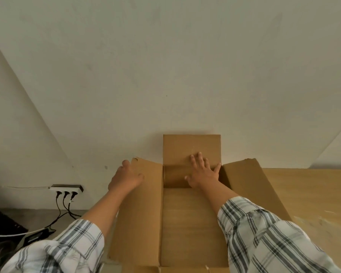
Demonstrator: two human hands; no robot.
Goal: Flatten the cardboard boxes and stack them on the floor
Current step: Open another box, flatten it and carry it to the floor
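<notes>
right hand (202, 173): fingers spread wide, palm pressed flat where the far flap (192, 148) meets the inner far wall of the brown corrugated cardboard box (191, 223); gripping nothing.
left hand (126, 177): curled over the far end of the left flap (140, 209), thumb on its upper face, fingers behind the flap's outer edge and hidden there.
sleeves: white and grey plaid shirt sleeves (264, 233) pushed up both forearms.
box: open, all top flaps folded outward; far flap upright against the plain off-white wall (165, 66), right flap (254, 188) angled out.
right of box: flat tan cardboard sheets (313, 194) lying beside it, far edge at the wall.
left of box: white wall socket strip (67, 188) with three black plugs, cords trailing onto the grey floor (47, 217).
lower left corner: dark object, too cut off to identify.
</notes>
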